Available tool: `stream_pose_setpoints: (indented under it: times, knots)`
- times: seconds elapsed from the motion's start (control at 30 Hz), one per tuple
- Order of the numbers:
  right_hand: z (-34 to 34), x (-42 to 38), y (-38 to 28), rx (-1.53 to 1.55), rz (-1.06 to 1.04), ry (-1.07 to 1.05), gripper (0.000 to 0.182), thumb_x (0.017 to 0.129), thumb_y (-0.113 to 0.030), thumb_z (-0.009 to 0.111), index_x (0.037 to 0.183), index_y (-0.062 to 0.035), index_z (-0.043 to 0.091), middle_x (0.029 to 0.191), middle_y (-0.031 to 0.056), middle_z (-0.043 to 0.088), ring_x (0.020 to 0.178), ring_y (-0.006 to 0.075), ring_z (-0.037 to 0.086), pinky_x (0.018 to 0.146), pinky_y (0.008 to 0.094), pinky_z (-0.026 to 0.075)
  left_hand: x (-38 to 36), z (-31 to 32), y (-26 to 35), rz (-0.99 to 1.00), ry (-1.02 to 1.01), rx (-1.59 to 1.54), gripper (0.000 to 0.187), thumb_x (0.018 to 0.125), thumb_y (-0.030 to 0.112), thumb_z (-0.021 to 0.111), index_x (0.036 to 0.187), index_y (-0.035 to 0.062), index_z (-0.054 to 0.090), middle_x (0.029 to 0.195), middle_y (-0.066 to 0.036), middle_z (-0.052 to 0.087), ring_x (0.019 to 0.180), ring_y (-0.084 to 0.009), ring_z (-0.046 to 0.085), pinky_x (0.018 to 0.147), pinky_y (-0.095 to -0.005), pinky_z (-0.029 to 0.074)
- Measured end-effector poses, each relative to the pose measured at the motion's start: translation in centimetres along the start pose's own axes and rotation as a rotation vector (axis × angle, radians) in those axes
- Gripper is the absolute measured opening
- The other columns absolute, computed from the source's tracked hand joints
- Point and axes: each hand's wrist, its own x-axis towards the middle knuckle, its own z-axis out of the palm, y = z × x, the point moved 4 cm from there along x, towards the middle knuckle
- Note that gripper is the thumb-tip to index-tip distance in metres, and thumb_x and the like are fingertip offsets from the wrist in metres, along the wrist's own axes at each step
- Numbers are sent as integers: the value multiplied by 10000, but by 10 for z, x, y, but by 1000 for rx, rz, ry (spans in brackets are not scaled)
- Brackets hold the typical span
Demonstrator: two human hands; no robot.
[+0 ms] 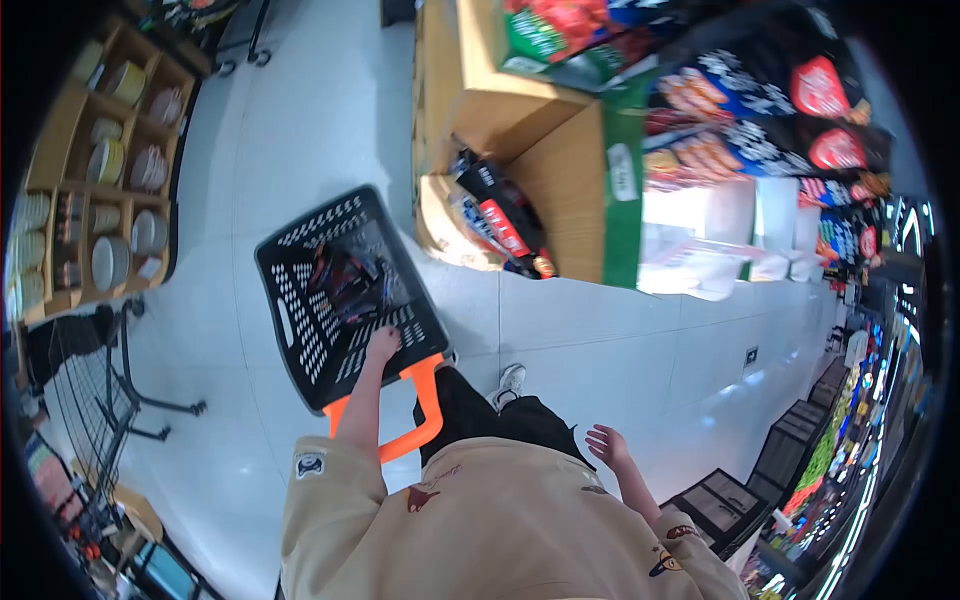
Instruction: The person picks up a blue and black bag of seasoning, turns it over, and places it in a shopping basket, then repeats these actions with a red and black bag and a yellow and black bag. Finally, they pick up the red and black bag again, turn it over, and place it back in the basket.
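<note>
A dark grey shopping basket [402,262] with perforated walls and an orange handle [431,398] stands to the front left of my body. Several dark, shiny packages [352,285] lie inside it. My left hand [384,343] reaches over the near part of the basket, short of the packages. Its fingers look curled closed, and whatever they may hold is hidden. My right hand [607,446] hangs out to the right of my body, fingers spread, holding nothing.
A wooden shelf unit [560,150] with black and red packages [505,225] stands ahead right. Bowls fill a shelf [110,190] at the left. A wire cart [85,370] is below it. Dark crates [790,440] and produce [818,460] line the right side.
</note>
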Motion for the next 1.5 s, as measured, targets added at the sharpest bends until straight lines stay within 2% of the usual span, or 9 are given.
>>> stream_pose_setpoints:
  times: [0.17,0.3,0.67,0.87,1.0,1.07,1.2,1.33,1.5]
  knots:
    - [8,22,-13,17,-77,-84,353,825,-247,347,1112,-53,412,1055,112,504,930,223,509,759,334,422,-20,-21,33,2,62,-133,233,739,184,439,826,26,587,701,-148,597,697,-244,594,651,-330,450]
    - [14,42,-23,25,-151,-175,358,823,-251,348,1112,-49,410,1053,115,504,919,213,514,736,314,434,-63,-58,124,287,277,-275,165,772,77,429,829,1,564,615,-95,583,587,-168,581,567,-263,447]
    - [16,101,-77,30,-237,-244,318,812,-228,335,1055,-54,443,942,90,549,798,180,547,616,276,447,-234,-151,393,1065,880,-389,153,775,8,466,924,-4,500,808,-53,529,790,-126,511,748,-244,390]
    - [4,120,-84,-6,-255,-257,309,808,-231,348,1049,-62,441,938,90,551,787,178,546,569,261,440,-282,-171,483,1428,824,-675,388,755,19,519,1102,-8,348,987,-118,494,963,-174,466,863,-284,343]
    - [-8,128,-86,0,-264,-245,304,806,-233,357,1045,-66,441,936,88,552,793,183,543,569,262,439,-259,-185,517,1480,775,-692,457,748,70,559,1128,-1,315,934,-112,522,892,-190,513,806,-278,391]
    - [-12,133,-87,16,-246,-240,299,805,-224,353,1046,-71,442,943,91,550,793,188,543,564,263,437,-242,-188,531,1320,401,-845,399,745,89,579,1079,-12,385,937,-86,539,869,-134,521,776,-240,405]
    - [-19,135,-89,27,-257,-262,291,806,-211,346,1048,-78,437,939,90,550,790,188,541,551,260,432,-231,-194,549,1252,256,-719,239,732,96,597,939,1,528,898,-52,580,809,-74,528,734,-207,414]
    - [-24,140,-88,12,-240,-261,291,806,-215,348,1047,-77,435,931,90,550,787,189,541,542,258,432,-226,-189,555,1237,360,-342,283,732,174,610,937,-11,542,871,-52,588,767,-90,542,684,-226,436]
    - [-21,149,-89,-14,-271,-265,301,804,-223,359,1052,-72,438,924,86,550,754,186,548,537,253,432,-200,-180,557,1190,348,-517,227,756,174,581,853,-31,566,769,-46,600,663,-82,549,592,-227,444]
